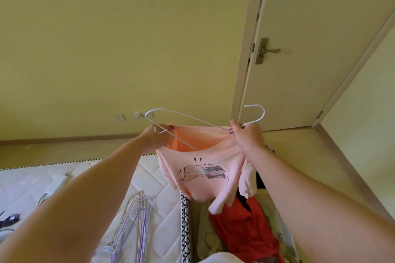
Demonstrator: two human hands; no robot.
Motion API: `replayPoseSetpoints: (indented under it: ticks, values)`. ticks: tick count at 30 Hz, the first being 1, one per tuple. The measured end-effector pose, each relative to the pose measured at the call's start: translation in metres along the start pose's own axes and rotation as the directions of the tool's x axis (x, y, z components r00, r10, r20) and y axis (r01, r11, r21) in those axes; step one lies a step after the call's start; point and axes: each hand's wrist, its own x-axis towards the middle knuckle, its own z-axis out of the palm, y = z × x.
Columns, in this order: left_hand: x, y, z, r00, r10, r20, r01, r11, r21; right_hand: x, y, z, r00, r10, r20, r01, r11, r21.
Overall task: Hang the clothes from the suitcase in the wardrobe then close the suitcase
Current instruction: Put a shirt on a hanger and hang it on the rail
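The step in hand was getting the pink T-shirt [203, 168] onto the white wire hanger [192, 118], both raised in front of the person. The left hand [157, 137] had its fingers curled round the shirt's upper edge, with the hanger's far shoulder bend just above its knuckles. The right hand [245, 136] pinched the hanger's neck just under the hook, and shirt cloth seemed bunched in the same grip. The shirt hung slack below both hands, with one hanger arm running down into its neck opening. Well below the right hand lay the open suitcase [203, 237] with a red garment [241, 226] inside, and spare hangers [136, 215] lay on the mattress [158, 177] beneath the left forearm. The next move probably called for settling each shoulder over a hanger arm. No wardrobe was in view.
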Motion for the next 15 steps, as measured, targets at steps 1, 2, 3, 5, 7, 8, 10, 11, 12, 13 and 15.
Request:
replayPoseSetpoints:
  ticks: [1, 2, 3, 5, 7, 8, 10, 11, 12, 13, 15]
  values:
    - [0.002, -0.003, -0.001, 1.000, -0.025, -0.002, 0.025, 1.000, 0.005, 0.001, 0.001, -0.004, 1.000, -0.019, -0.016, 0.019, 0.999, -0.038]
    - [0.004, -0.005, -0.002, 0.999, -0.032, -0.003, 0.032, 0.999, 0.019, 0.002, 0.003, -0.006, 0.999, -0.034, -0.023, 0.032, 0.997, -0.077]
    - [0.007, -0.006, -0.002, 1.000, -0.029, 0.004, 0.029, 0.999, 0.026, 0.003, 0.004, -0.009, 0.999, -0.045, -0.026, 0.042, 0.993, -0.111]
    - [0.012, -0.010, -0.002, 0.999, -0.049, -0.010, 0.050, 0.996, 0.069, 0.003, 0.009, -0.013, 0.998, -0.058, -0.026, 0.052, 0.984, -0.173]
    - [0.016, -0.011, -0.003, 0.998, -0.040, -0.040, 0.044, 0.994, 0.097, 0.002, 0.013, -0.017, 0.996, -0.080, -0.050, 0.067, 0.970, -0.235]
    - [0.016, -0.009, -0.004, 0.999, -0.020, -0.047, 0.025, 0.994, 0.107, 0.001, 0.015, -0.018, 0.993, -0.096, -0.068, 0.074, 0.961, -0.265]
    - [0.016, -0.006, -0.003, 0.998, 0.018, -0.062, -0.008, 0.988, 0.156, -0.001, 0.020, -0.016, 0.988, -0.115, -0.106, 0.076, 0.945, -0.319]
    - [0.018, -0.003, -0.002, 0.997, 0.031, -0.075, -0.017, 0.985, 0.174, -0.003, 0.021, -0.014, 0.984, -0.126, -0.124, 0.076, 0.934, -0.348]
    - [0.019, 0.002, -0.001, 0.996, 0.045, -0.076, -0.026, 0.971, 0.237, -0.005, 0.022, -0.011, 0.981, -0.138, -0.137, 0.076, 0.921, -0.381]
    - [0.017, 0.008, 0.000, 0.995, 0.057, -0.079, -0.030, 0.953, 0.302, -0.006, 0.022, -0.009, 0.978, -0.151, -0.143, 0.079, 0.908, -0.412]
    - [0.016, 0.021, 0.007, 0.997, 0.046, -0.066, -0.009, 0.881, 0.473, -0.008, 0.019, -0.005, 0.975, -0.178, -0.130, 0.103, 0.889, -0.446]
